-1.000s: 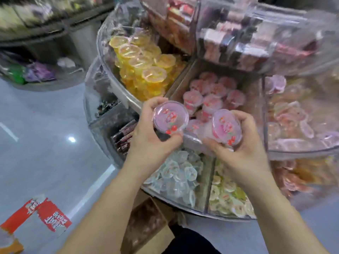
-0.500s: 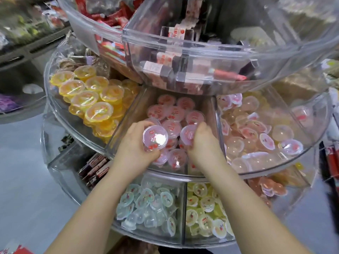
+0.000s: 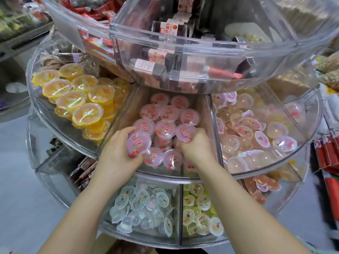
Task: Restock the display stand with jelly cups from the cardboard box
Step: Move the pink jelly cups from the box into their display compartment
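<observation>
Clear acrylic forms the tiered round display stand (image 3: 192,176), each tier split by upright dividers into wedge compartments. Both hands are inside the middle tier's centre compartment, near its front rim, among pink jelly cups (image 3: 166,128) with cherry-printed lids. Left hand (image 3: 117,153): fingers curled round one pink cup (image 3: 139,143), thumb under its near edge, the lid tilted toward the camera; this cup sits at the compartment's front left, touching neighbouring cups. Right hand (image 3: 195,149): fingers curled round a second pink cup (image 3: 185,132) at the front right of the same compartment, close to the right divider; the fingertips are hidden behind the cup. Adjoining compartment to the left holds orange jelly cups (image 3: 77,99), stacked; the one to the right holds pale peach jelly cups (image 3: 253,132), lying loose at mixed angles. Lower tier, beneath the forearms: bluish-clear small jelly cups (image 3: 143,204) left of a divider, yellow ones (image 3: 200,208) right of it. Top tier carries wrapped snack bars (image 3: 165,65). A brown cardboard edge (image 3: 117,248) shows at the bottom of the view, below the stand.
</observation>
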